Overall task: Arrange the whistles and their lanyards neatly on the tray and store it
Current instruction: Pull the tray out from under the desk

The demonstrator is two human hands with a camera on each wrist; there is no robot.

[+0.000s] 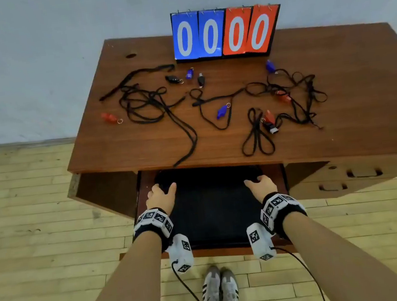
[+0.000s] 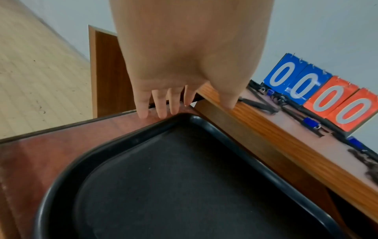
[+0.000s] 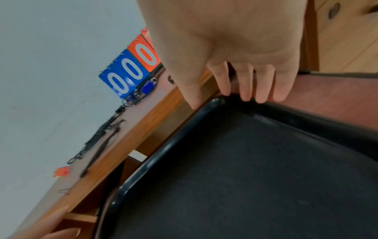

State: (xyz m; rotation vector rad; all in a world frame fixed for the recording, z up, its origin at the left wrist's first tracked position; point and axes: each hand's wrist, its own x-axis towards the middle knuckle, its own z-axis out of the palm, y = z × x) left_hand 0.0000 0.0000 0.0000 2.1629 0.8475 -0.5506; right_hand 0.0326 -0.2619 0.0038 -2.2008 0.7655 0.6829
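Several whistles lie loose on the wooden desk top [image 1: 121, 144], among them a red whistle [image 1: 109, 117], a blue whistle [image 1: 222, 111] and a black whistle [image 1: 173, 79]. Black lanyards are tangled in a left heap [image 1: 146, 104] and a right heap [image 1: 292, 88]. An empty black tray [image 1: 212, 213] lies in the pulled-out drawer below the desk's front edge. My left hand [image 1: 161, 195] [image 2: 192, 103] reaches to the tray's [image 2: 143, 134] far left corner, fingers straight and outside the rim. My right hand [image 1: 259, 184] [image 3: 220, 100] spans the tray's [image 3: 169, 145] far right corner, fingertips touching its rim.
A flip scoreboard [image 1: 227, 34] reading 00 00 stands at the back of the desk. The open drawer [image 1: 144, 182] juts out toward my legs. Closed drawers [image 1: 345, 177] sit to the right. One lanyard [image 1: 187, 151] hangs over the desk's front edge above the tray.
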